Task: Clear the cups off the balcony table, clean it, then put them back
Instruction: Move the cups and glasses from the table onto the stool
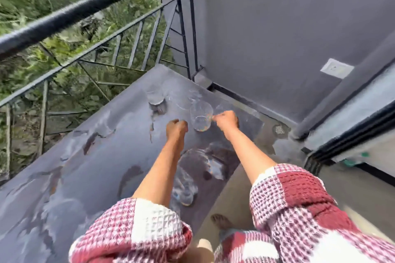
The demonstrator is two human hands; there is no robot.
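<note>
A long grey balcony table (89, 156) with peeling, stained paint runs along the railing. A clear glass cup (201, 116) stands near its far right end, and my right hand (226, 120) pinches the cup's handle or rim on its right side. My left hand (176, 128) hovers just left of that cup with fingers curled and nothing in it. Another clear cup (155, 97) stands farther back, blurred. Two more clear cups (186, 190) (203, 160) sit nearer me between my forearms, partly hidden by my left arm.
A black metal railing (70, 13) borders the table's far side, with greenery beyond. A grey wall (267, 38) with a white socket (336, 68) closes the right end. A sliding door frame (342, 141) is at right. A bare foot (221, 221) stands on the floor.
</note>
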